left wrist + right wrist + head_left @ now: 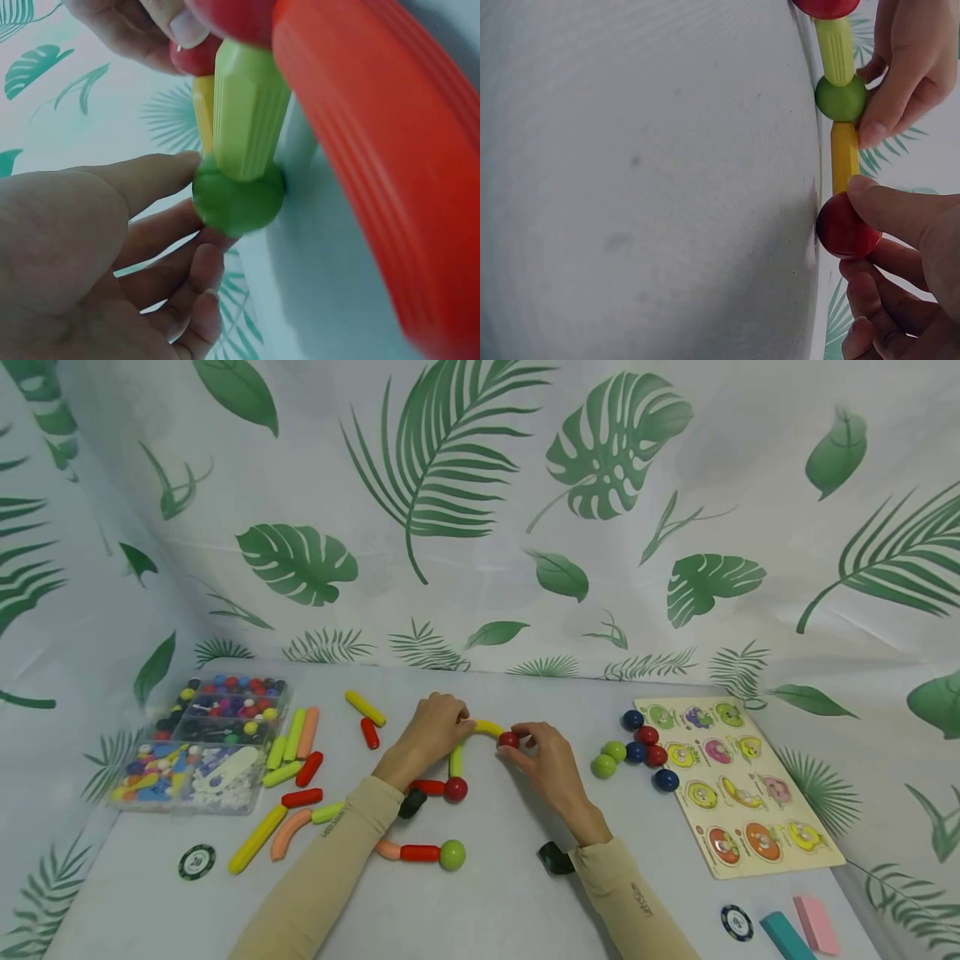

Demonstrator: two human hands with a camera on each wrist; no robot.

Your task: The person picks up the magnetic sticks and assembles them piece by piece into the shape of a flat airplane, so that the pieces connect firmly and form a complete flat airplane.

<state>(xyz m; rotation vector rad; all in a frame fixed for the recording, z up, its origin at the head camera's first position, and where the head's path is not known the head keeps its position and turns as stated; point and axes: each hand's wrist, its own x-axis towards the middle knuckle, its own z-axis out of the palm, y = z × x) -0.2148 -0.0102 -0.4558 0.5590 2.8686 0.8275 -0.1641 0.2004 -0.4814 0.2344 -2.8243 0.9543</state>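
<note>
My left hand [435, 735] pinches a green ball [238, 196] between thumb and fingers; in the head view the hand hides this ball. A light-green rod [456, 762] runs from it to a red ball [455, 789], which meets a red rod [428, 787]. On the green ball's other side, a curved yellow rod [488, 727] reaches to a second red ball [849, 226]. That ball is held by the thumb and fingertips of my right hand [551, 768]. Nearer me, a light-green ball [452, 855] touches another red rod [420, 853].
Left stands a divided bead box [202, 743] beside loose rods [297, 735]. Several balls [636, 752] lie near a wooden picture board [738, 785] at right. Two chips [197, 862] and two blocks [816, 925] lie toward the front. My left sleeve [330, 868] partly covers a rod chain [291, 833].
</note>
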